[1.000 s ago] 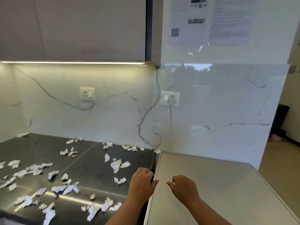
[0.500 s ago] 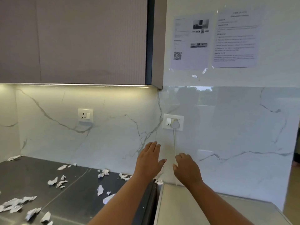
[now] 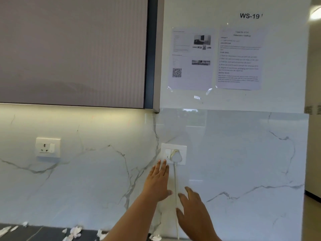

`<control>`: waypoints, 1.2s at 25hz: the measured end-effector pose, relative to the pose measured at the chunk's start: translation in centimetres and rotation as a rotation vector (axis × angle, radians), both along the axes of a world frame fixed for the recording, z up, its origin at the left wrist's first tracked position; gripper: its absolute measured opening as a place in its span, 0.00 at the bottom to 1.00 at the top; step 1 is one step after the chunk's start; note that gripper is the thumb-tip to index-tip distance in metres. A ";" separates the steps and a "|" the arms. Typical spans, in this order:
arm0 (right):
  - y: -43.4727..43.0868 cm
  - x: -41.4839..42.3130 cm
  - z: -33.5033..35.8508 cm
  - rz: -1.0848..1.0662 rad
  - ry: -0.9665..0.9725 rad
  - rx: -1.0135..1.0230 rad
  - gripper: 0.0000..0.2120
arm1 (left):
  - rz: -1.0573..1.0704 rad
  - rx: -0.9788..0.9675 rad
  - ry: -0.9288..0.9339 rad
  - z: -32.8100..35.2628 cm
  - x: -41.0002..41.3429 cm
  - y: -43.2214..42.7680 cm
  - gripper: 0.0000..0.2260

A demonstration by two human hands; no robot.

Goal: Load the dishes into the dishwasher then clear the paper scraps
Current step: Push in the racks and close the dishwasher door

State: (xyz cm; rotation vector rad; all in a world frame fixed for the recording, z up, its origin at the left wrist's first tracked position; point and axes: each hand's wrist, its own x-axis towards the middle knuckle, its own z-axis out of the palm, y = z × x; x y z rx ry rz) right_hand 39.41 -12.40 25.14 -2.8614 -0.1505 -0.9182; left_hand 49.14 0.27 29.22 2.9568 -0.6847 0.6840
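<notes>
Along the bottom edge a strip of dark countertop (image 3: 43, 234) meets the marble backsplash (image 3: 90, 180), and the paper scraps (image 3: 75, 230) lie on it close to that seam; about seven can be made out, several cut off by the frame. Above them is the first of two wall sockets, the left socket (image 3: 48, 147), with bare marble all round it. The upper cabinet (image 3: 73, 49) ends in a lit lower edge and a dark side edge. The left hand (image 3: 157, 181) is stretched up flat, fingers straight and together, grasping nothing; its tips overlap the lower left corner of the second socket (image 3: 180, 148), but contact cannot be judged. A white plug (image 3: 176, 156) sits in that socket and its single cord (image 3: 176, 197) hangs straight down between the two hands. The right hand (image 3: 194, 213) is lower, just right of the cord, fingers spread and released, holding nothing. Two printed sheets (image 3: 240, 58) are taped above, under a WS-19 label (image 3: 250, 16). Open marble runs right to the wall's vertical edge
</notes>
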 end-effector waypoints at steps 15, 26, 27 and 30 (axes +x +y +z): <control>-1.2 5.5 -5.7 -0.088 0.393 -0.017 0.31 | 0.073 0.019 -0.009 -2.4 9.1 -3.0 0.47; 1.4 -2.0 -6.7 0.074 0.277 0.276 0.25 | 0.098 0.048 0.152 -7.5 0.0 -0.3 0.41; 1.1 -2.7 -7.3 0.070 0.277 0.288 0.26 | 0.104 0.016 0.194 -9.2 -1.8 -0.3 0.40; 0.1 -4.5 -9.8 0.038 0.338 0.326 0.27 | 0.119 -0.035 0.289 -13.5 -6.6 -0.9 0.39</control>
